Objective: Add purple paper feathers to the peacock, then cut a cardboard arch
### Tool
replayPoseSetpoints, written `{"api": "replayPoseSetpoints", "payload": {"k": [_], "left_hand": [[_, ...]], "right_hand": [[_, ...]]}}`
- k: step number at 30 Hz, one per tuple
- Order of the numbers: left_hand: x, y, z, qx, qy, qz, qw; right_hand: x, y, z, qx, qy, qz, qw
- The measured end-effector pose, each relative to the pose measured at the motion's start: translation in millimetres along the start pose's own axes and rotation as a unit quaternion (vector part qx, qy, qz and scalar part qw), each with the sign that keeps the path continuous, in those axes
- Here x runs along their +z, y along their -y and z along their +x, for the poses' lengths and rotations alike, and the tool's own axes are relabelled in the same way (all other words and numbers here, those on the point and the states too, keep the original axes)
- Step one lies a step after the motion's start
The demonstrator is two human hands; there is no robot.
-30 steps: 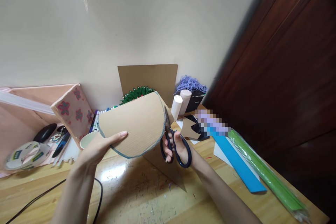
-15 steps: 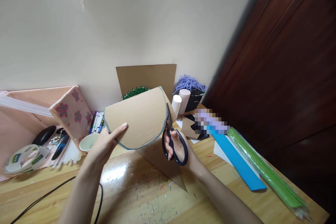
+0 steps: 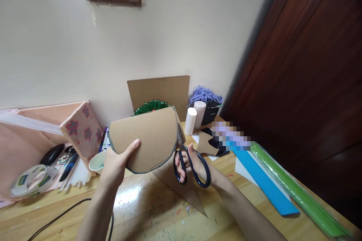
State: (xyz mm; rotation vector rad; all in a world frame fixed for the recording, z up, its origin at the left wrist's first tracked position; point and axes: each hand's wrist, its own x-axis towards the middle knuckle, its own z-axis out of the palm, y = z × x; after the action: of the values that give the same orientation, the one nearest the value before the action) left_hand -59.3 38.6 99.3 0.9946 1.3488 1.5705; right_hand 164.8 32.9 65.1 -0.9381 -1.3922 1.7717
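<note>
A tan cardboard piece (image 3: 152,135) with a rounded lower outline and a dark blue-green drawn edge is held up above the table. My left hand (image 3: 117,162) grips its lower left side, thumb on the front face and fingers behind it. My right hand (image 3: 195,162) is closed round black-handled scissors (image 3: 206,173), with the handles spread apart. Their blades meet the cardboard's right edge, along the drawn line, where a strip stands off to the right. Part of the blades is hidden by the cardboard.
Left stand a pink flowered box (image 3: 87,131), a tape roll (image 3: 31,180) and a pale cup (image 3: 97,162). Behind are a brown board (image 3: 158,88) and purple yarn (image 3: 206,94). White cylinders (image 3: 191,120), a blue strip (image 3: 266,180) and a green packet (image 3: 296,188) lie rightward. A cable (image 3: 59,214) crosses the table.
The scissor handles have spread wider. The cardboard now sits slightly lower and tilts differently. The whole view has shifted upward, showing more of the framed picture.
</note>
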Motion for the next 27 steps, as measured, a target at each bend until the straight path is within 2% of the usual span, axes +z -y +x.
{"api": "replayPoseSetpoints", "payload": {"k": [5, 10, 12, 14, 17, 20, 21, 23, 27], "left_hand": [[-0.9, -1, -2, -0.034, 0.023, -0.024, 0.999], [-10.0, -6, -4, 0.005, -0.019, 0.052, 0.998], [-15.2, -10, -4, -0.003, -0.023, 0.063, 0.998], [-18.4, -14, -2, -0.031, -0.009, 0.033, 0.999], [-18.3, -17, 3, -0.088, 0.028, -0.043, 0.995], [-15.1, -13, 7, -0.143, 0.053, -0.068, 0.986], [-13.8, -11, 7, -0.141, 0.054, -0.065, 0.986], [-10.9, -6, 6, -0.096, 0.035, -0.046, 0.994], [-5.5, -2, -2, 0.026, -0.025, 0.016, 0.999]], "right_hand": [[9, -11, 8, -0.056, -0.065, -0.001, 0.996], [9, -5, 11, 0.004, 0.010, 0.053, 0.999], [8, -3, 10, 0.023, 0.041, 0.053, 0.997], [7, -5, 8, 0.009, 0.047, 0.034, 0.998], [7, -17, 8, -0.045, 0.005, -0.016, 0.999], [6, -31, 13, -0.064, -0.049, -0.045, 0.996], [6, -33, 15, -0.059, -0.063, -0.043, 0.995], [6, -31, 18, -0.021, -0.060, -0.015, 0.998], [3, -10, 17, 0.098, 0.055, 0.092, 0.989]]}}
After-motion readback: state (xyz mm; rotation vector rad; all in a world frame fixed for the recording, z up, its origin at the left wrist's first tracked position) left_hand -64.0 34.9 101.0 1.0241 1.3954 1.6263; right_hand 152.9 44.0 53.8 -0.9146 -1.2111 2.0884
